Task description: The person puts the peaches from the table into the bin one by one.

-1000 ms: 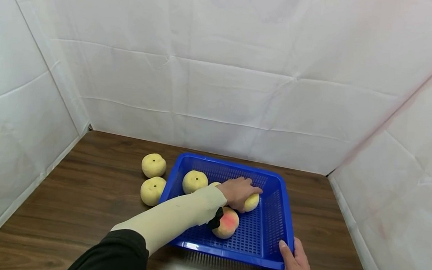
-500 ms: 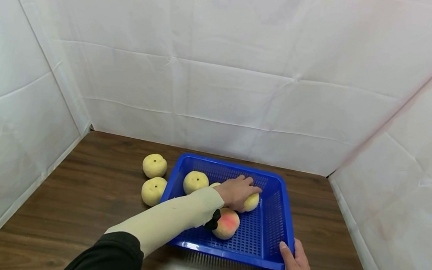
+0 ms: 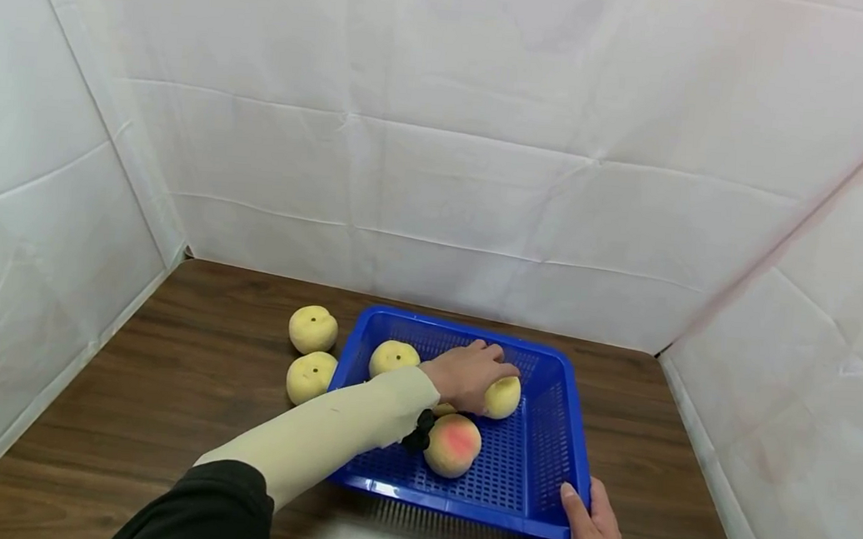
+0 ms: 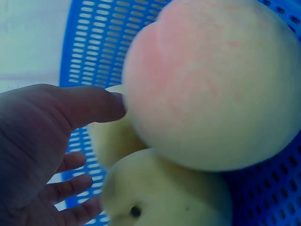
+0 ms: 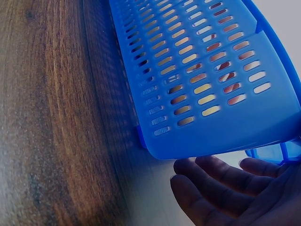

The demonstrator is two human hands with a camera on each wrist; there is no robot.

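A blue perforated plastic basket (image 3: 516, 522) holds several pale yellow peaches, one of them a blushed peach (image 3: 452, 445) near the front. My left hand (image 3: 465, 376) reaches into it from the left, its fingers over a yellow peach (image 3: 503, 397). In the left wrist view, thumb and fingers of the left hand (image 4: 51, 146) stand spread and relaxed beside the peaches. The thumb tip overlaps the blushed peach (image 4: 211, 89); contact is uncertain. At the basket's front right corner, my right hand (image 3: 593, 531) grips the rim, thumb on top and fingers outside.
Two peaches stand on the brown wooden table left of the basket: a rear peach (image 3: 313, 330) and a front peach (image 3: 311, 377). Another peach (image 3: 394, 357) sits in the basket's back left. White sheeting (image 3: 438, 178) walls the table on three sides.
My left hand has drawn back slightly to the left, showing more of the yellow peach at its fingers. The right hand keeps its hold on the basket corner.
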